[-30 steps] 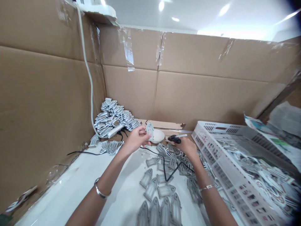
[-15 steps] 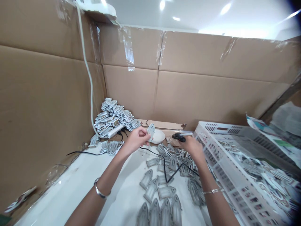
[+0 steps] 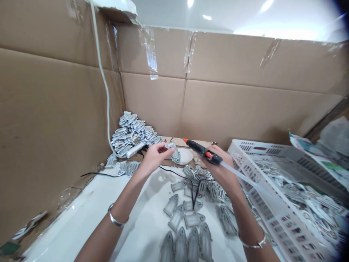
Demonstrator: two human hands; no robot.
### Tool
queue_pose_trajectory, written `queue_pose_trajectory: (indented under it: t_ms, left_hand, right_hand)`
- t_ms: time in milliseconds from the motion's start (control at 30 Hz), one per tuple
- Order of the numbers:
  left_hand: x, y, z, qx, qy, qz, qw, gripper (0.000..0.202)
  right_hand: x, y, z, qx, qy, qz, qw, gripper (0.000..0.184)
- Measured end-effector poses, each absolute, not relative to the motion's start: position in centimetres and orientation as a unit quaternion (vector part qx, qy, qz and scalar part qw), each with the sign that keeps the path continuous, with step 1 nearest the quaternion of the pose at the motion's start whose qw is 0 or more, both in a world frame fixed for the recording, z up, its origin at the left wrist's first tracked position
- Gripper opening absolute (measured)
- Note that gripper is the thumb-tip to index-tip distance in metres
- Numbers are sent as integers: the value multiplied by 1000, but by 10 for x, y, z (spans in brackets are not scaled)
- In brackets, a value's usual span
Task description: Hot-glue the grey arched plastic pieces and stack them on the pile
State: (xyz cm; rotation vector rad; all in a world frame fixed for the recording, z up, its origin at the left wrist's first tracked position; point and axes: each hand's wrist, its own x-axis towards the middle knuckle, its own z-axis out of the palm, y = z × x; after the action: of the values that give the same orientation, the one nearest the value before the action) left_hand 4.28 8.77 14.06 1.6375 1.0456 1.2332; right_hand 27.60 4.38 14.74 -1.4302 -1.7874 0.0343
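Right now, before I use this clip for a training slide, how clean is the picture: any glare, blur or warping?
In the head view, the ceiling lights flare white, the wide lens bows the cardboard wall, a dark vignette shades the top right corner, and the hot glue gun looks fairly sharp.

I have one white plastic crate (image 3: 256, 149) at my right, and just left of it my right hand (image 3: 218, 163) holds one hot glue gun (image 3: 203, 151). Farther left of the crate, my left hand (image 3: 154, 158) holds one arched gray piece (image 3: 172, 148), near one white rounded object (image 3: 184, 156). Left of the crate and nearest me, four arched gray pieces (image 3: 193, 247) lie side by side, and I wear two bangles (image 3: 116, 220).
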Motion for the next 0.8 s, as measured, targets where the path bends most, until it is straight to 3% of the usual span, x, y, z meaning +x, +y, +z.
queue_pose_trajectory:
  t_ms: [267, 800]
  left_hand:
    - [44, 86, 144, 651, 405, 489, 416, 25]
    - [48, 87, 141, 662, 400, 482, 412, 27]
  right_hand:
    - [273, 42, 148, -498, -778, 26, 383, 5]
    - [276, 46, 142, -486, -791, -17, 370, 7]
